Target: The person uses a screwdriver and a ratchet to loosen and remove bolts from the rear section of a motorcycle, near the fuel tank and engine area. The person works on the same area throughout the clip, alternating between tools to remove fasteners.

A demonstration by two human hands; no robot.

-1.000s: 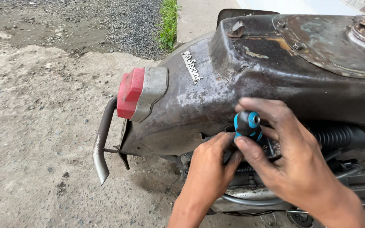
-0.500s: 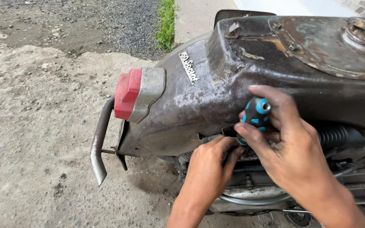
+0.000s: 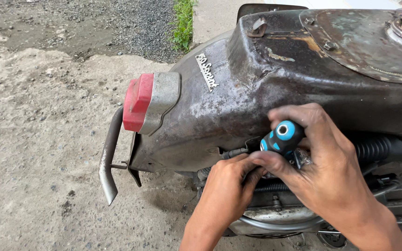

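Observation:
My right hand (image 3: 324,172) grips a screwdriver with a black and blue handle (image 3: 280,136), held against the side of an old rusty scooter body (image 3: 238,107). Its shaft points in under the body's lower edge and is mostly hidden. My left hand (image 3: 226,190) reaches up from below, fingers curled around a small dark part (image 3: 233,152) at the screwdriver's tip, just under the body panel. The two hands touch each other there.
A red tail light in a grey housing (image 3: 147,102) sits at the scooter's rear, with a bent metal bumper bar (image 3: 108,158) below it. A ribbed black hose (image 3: 378,148) runs to the right of my hands. Concrete ground, gravel and grass (image 3: 182,23) lie beyond.
My right hand with the screwdriver has shifted slightly and turned, the handle's blue end now facing the camera more. The left hand stays in place under the panel.

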